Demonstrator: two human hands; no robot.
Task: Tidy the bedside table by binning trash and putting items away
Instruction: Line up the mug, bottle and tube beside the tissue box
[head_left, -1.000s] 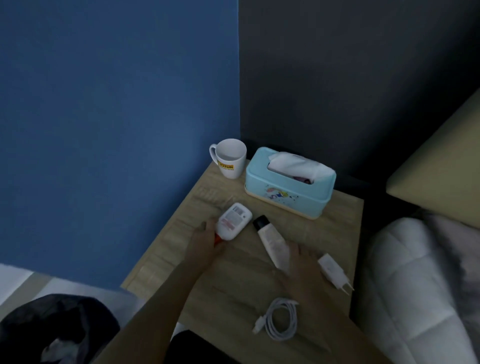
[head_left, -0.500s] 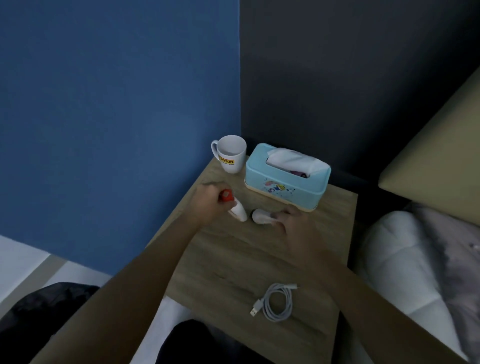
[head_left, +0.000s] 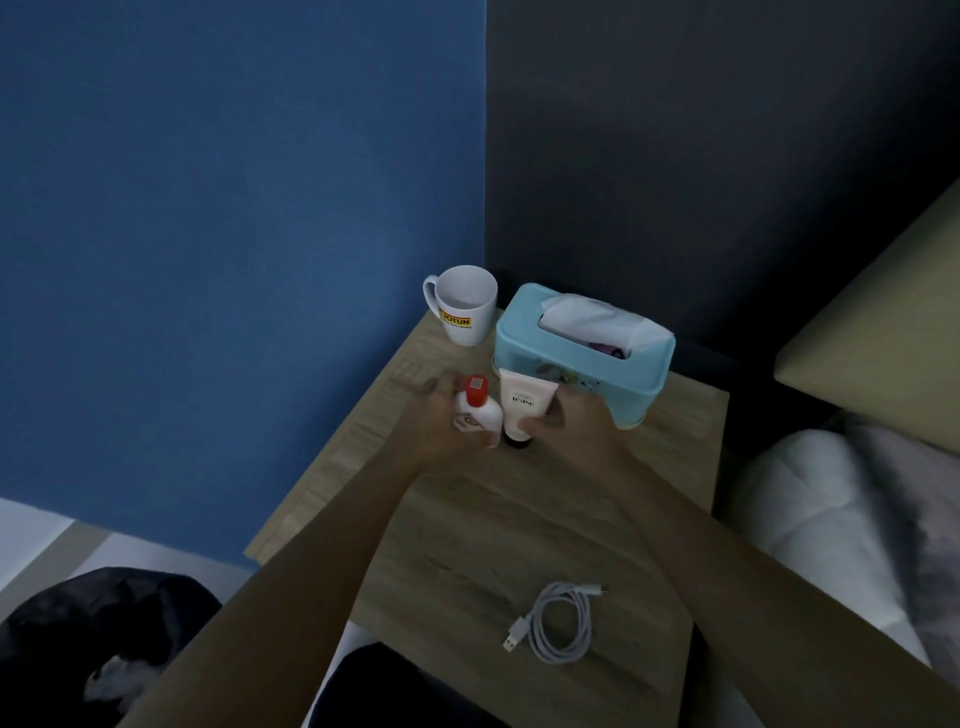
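Matt wood-grain table (head_left: 519, 519) — glossy ceramic mug (head_left: 465, 306), smooth plastic tissue box (head_left: 571, 364) (soft paper tissue (head_left: 592, 317) on top).

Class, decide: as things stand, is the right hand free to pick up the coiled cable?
Probably not yet: the right hand is wrapped around the upright tube. The cable itself lies uncovered near the table's front.

The room is dim. A blue wall (head_left: 234, 208) fills the frame from 9 to 12 o'clock and meets a dark charcoal wall (head_left: 701, 156) in a vertical corner at 12 o'clock. A light wood-grain bedside table (head_left: 519, 519) stands in that corner, at the centre. At 3 o'clock a beige upholstered headboard (head_left: 883, 312) slopes along the frame edge, with a white quilted duvet (head_left: 831, 519) below it toward 4 o'clock, just beside the table. A strip of pale floor (head_left: 31, 540) shows at 8 o'clock.
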